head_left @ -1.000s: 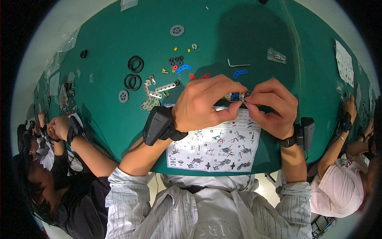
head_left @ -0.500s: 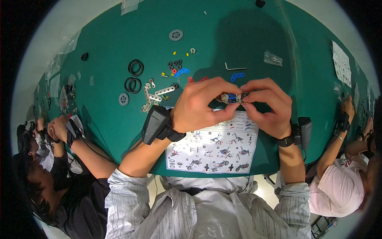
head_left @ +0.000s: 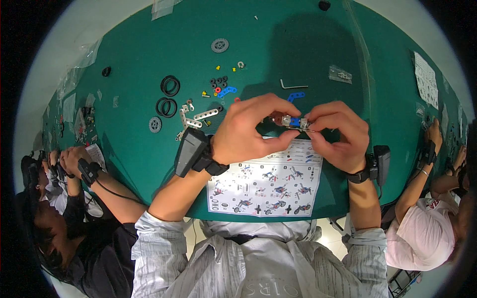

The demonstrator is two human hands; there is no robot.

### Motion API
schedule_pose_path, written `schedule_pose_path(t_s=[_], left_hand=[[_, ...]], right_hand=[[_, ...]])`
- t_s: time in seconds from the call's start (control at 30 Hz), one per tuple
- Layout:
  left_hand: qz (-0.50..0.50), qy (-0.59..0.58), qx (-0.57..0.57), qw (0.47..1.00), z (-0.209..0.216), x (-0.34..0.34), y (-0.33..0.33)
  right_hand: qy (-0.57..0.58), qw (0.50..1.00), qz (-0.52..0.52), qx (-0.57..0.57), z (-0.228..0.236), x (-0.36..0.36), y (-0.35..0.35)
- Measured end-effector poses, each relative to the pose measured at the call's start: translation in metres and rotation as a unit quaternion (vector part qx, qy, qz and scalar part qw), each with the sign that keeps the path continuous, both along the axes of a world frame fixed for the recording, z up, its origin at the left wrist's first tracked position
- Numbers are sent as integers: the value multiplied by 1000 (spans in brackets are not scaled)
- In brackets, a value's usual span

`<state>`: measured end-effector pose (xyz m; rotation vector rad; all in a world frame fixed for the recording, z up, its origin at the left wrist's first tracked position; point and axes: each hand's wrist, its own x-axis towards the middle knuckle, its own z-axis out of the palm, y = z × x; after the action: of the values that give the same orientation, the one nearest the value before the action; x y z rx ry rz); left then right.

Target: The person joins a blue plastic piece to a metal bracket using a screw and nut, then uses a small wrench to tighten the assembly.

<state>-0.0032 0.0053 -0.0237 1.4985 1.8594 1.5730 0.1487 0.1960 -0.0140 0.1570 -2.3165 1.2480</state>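
Above the top of an instruction sheet point(head_left: 263, 191), a small assembly point(head_left: 295, 121) of silver metal strips and a blue piece lies between my two hands. My left hand point(head_left: 251, 131) grips its left end between thumb and fingers. Its right end is pinched by the thumb and fingertips of my right hand point(head_left: 343, 133). Fingers partly cover the assembly, so its far side and any small fasteners are hidden. Just beyond it on the green table are a blue angled strip point(head_left: 296, 95) and an L-shaped hex key point(head_left: 293, 86).
Left of my hands lie perforated metal strips point(head_left: 204, 114), black rubber rings point(head_left: 170, 86), grey wheels point(head_left: 220, 45) and a blue strip point(head_left: 227, 91). A small bag of metal parts point(head_left: 340, 74) sits farther right. Other people work at both sides.
My right hand has shifted slightly right and down, its fingertips drawn back a little, showing more of the assembly's right end. The assembly has turned slightly between my hands.
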Motion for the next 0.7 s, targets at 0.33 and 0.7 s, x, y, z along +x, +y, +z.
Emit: schedule_pose_path(t_s=[0.33, 0.7], left_hand=[[-38, -82, 0, 996, 1, -5, -1], [-35, -116, -16, 993, -1, -7, -3]], right_hand=[[6, 998, 18, -61, 1, 1, 8], [0, 997, 20, -72, 2, 2, 9]])
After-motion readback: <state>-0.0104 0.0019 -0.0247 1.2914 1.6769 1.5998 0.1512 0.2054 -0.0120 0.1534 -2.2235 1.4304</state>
